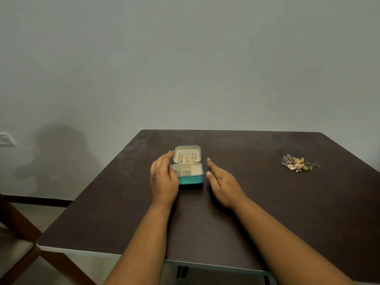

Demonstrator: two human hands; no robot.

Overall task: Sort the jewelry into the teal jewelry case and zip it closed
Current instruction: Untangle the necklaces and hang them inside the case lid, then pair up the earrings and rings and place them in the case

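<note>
The teal jewelry case [191, 179] stands open near the middle of the dark table, its lid upright with three chains hanging on the cream lining. The cream compartments in its base look bare. My left hand [163, 177] is flat with fingers apart against the case's left side, and I cannot tell if it touches. My right hand [223, 182] hovers just right of the case, fingers extended, holding nothing. A pile of jewelry [297, 163] lies far to the right on the table, with a ring at its right end.
The dark brown table [267, 202] reaches to the grey wall behind. A wooden chair [18, 229] stands at the lower left beside the table's corner. A wall socket [6, 138] is on the left.
</note>
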